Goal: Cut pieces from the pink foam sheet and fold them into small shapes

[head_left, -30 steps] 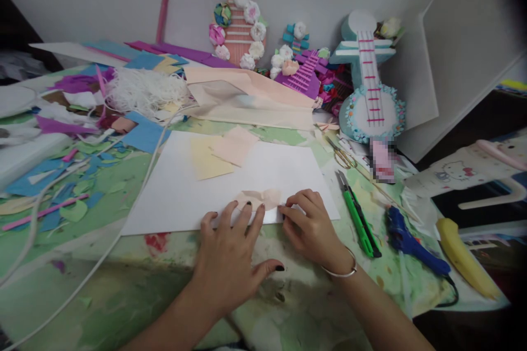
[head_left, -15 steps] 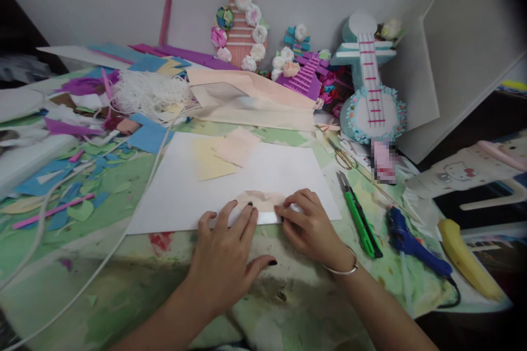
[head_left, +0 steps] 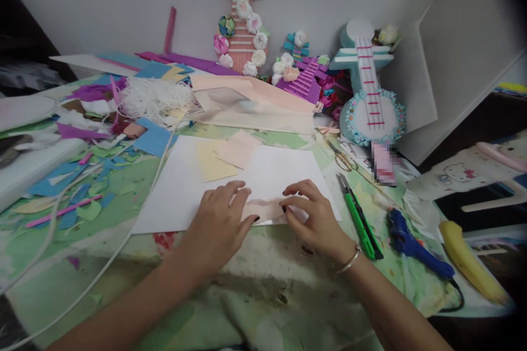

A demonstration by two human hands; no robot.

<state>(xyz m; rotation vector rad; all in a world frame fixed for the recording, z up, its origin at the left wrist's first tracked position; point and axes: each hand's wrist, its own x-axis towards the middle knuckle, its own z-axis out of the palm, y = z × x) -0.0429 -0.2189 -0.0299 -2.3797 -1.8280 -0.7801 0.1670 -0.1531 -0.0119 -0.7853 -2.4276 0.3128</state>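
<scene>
A small piece of peach crepe paper (head_left: 267,209) lies near the front edge of a white sheet (head_left: 173,197). My left hand (head_left: 220,225) is curled round its left end, with the thumb at the lower edge. At the right end, my right hand (head_left: 310,216) pinches the paper between thumb and fingers. Just behind, a yellow paper square (head_left: 214,162) rests on the white sheet, partly under a peach paper piece (head_left: 242,148). The fingers partly hide the ends of the small piece.
To the right are a green utility knife (head_left: 360,219), scissors (head_left: 345,158), a blue glue gun (head_left: 415,244) and a banana (head_left: 469,260). A white cable (head_left: 140,214) crosses the left side beside paper scraps (head_left: 102,162). Decorated instrument models (head_left: 242,38) stand behind.
My left hand has gone from fingers laid flat on the paper to a curled hold at its left end. My right fingers have shifted slightly. The view has moved a little.
</scene>
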